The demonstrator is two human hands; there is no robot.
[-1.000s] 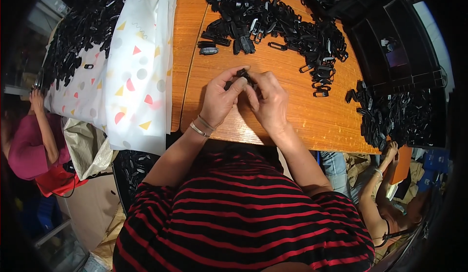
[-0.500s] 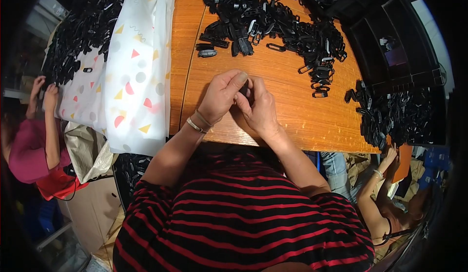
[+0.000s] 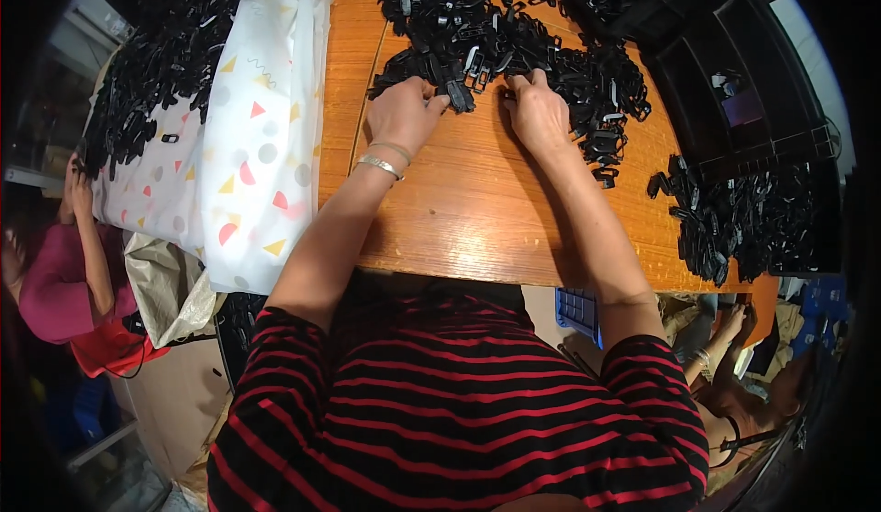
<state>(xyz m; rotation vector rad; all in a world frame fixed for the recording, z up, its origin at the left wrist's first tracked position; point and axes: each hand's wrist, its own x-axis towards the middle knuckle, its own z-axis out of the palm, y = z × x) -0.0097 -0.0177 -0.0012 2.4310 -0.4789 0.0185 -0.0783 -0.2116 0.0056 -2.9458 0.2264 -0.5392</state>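
Note:
A heap of small black plastic parts (image 3: pixel 440 16), some shaped like oblong open frames, lies on the far side of an orange-brown wooden table (image 3: pixel 440 200). At the heap's near left edge, my left hand (image 3: pixel 402 119) reaches in with fingers curled. Its thumb and fingertips are at the parts, and whatever they hold is hidden. Farther right, my right hand (image 3: pixel 541 116) is closed at the heap's front edge, its fingers pinched on a small black plastic part (image 3: pixel 508 96) that shows only in part.
White patterned sheeting (image 3: pixel 262 145) covers the table's left side, with more black parts (image 3: pixel 165 72) beyond it. Another heap (image 3: pixel 734 218) sits at the right by a black box (image 3: pixel 752 81). Co-workers' hands are busy at far left (image 3: pixel 78 182) and lower right (image 3: pixel 730 319).
My hands were together over the table's middle around a small dark thing. They have parted and moved forward to the heap, left hand to the left, right hand to the right.

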